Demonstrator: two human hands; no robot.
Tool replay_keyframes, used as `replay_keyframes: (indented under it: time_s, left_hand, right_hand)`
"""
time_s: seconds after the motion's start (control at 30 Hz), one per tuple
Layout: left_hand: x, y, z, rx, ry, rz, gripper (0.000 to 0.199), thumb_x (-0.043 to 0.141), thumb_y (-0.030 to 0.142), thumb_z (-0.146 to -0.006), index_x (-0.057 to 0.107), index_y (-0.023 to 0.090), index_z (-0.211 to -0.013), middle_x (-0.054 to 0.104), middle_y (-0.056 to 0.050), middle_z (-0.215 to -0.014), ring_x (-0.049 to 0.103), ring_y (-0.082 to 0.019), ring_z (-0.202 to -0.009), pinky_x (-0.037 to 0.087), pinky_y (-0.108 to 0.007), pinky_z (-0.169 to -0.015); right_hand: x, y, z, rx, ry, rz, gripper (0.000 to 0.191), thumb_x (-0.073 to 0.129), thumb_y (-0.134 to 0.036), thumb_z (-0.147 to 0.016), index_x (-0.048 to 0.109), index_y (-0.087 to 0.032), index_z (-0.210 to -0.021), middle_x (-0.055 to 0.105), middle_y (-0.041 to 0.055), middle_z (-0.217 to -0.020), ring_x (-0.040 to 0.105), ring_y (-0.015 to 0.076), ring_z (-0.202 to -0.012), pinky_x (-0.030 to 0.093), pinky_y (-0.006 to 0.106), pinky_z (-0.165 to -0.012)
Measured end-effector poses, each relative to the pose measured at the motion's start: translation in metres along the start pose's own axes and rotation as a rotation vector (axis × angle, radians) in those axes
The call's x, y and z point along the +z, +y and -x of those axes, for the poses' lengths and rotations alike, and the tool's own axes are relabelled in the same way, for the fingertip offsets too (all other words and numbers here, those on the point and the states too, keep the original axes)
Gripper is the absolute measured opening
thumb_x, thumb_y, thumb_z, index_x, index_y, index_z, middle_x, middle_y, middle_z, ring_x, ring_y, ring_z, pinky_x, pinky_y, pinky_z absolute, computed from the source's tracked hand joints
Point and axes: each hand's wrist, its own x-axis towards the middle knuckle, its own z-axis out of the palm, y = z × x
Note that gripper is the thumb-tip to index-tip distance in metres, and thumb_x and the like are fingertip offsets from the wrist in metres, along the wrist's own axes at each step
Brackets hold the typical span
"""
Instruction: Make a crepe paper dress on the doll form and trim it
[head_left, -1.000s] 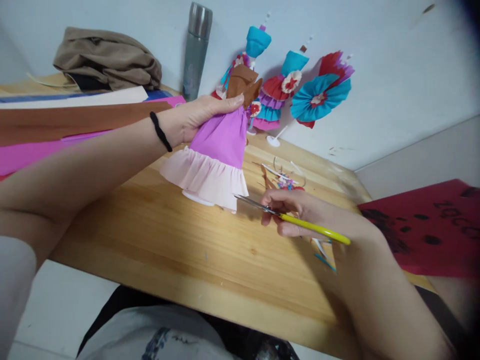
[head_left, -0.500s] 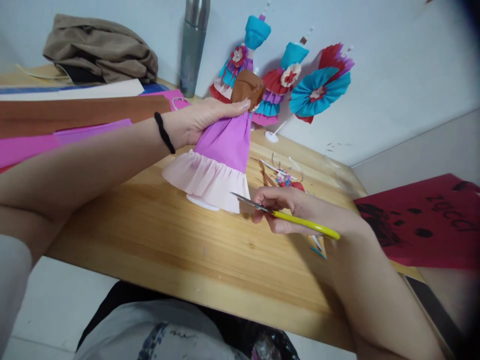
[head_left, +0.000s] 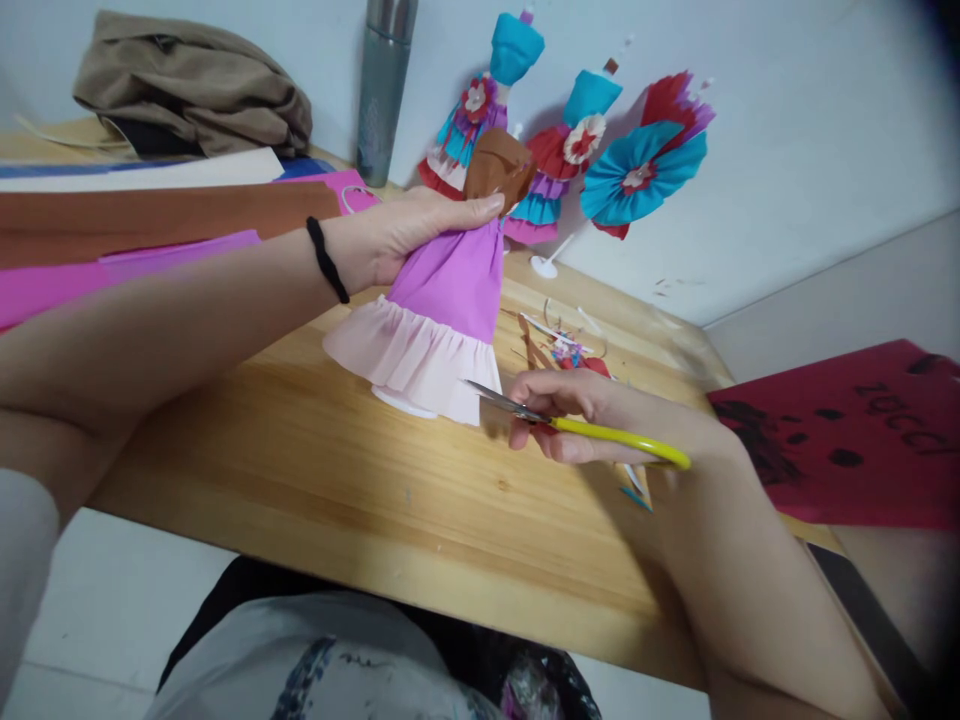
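A small paper dress [head_left: 454,275] on a stand has a brown top, a purple skirt and a pale pink ruffle along the hem. My left hand [head_left: 424,228] grips it around the waist, thumb in front and the other fingers hidden behind. In my right hand [head_left: 574,410] is a pair of scissors with yellow handles [head_left: 622,437]. Their blades point left, in front of the right end of the ruffle; whether they touch it I cannot tell. Under the hem, part of a white round base [head_left: 403,403] shows.
Behind stand paper dresses in blue, red and purple [head_left: 592,97] by the wall, beside a grey-green bottle [head_left: 382,100]. Coloured paper sheets [head_left: 150,215] and a brown folded cloth [head_left: 195,85] lie left. Paper scraps [head_left: 574,352] and a red bag [head_left: 847,440] are at right.
The whole view has shifted slightly. Both hands, the dress and the scissors keep nearly the same places relative to each other.
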Motion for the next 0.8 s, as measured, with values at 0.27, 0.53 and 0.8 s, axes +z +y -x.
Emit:
replay_keyframes:
  time_s: [0.27,0.53,0.8]
  left_hand:
    - [0.008,0.001,0.004,0.0,0.027,-0.005,0.028,0.062,0.027,-0.101,0.067,0.011,-0.079,0.072,-0.007,-0.068,0.063,-0.012,-0.061,0.046,-0.025,-0.072]
    - [0.007,-0.001,0.003,0.038,-0.02,-0.038,0.025,0.057,0.018,-0.102,0.067,0.007,-0.082,0.073,-0.008,-0.072,0.063,-0.011,-0.06,0.047,-0.027,-0.07]
    - [0.016,0.003,0.009,0.052,-0.018,-0.025,0.025,0.054,0.016,-0.103,0.065,0.006,-0.084,0.07,-0.006,-0.064,0.062,-0.011,-0.055,0.047,-0.025,-0.063]
  right_hand:
    - [0.002,-0.007,-0.001,0.036,0.023,0.006,0.049,0.068,-0.067,-0.086,0.053,-0.022,-0.097,0.062,0.0028,-0.086,0.051,0.0119,-0.071,0.041,0.026,-0.062]
    - [0.002,-0.006,-0.001,0.017,-0.007,0.011,0.05,0.068,-0.063,-0.088,0.052,-0.017,-0.1,0.06,0.0028,-0.088,0.048,0.0086,-0.07,0.04,0.023,-0.061]
    - [0.003,-0.007,0.0,0.013,-0.02,0.044,0.041,0.067,-0.053,-0.092,0.05,-0.016,-0.098,0.059,0.0022,-0.087,0.05,0.0089,-0.073,0.039,0.023,-0.062]
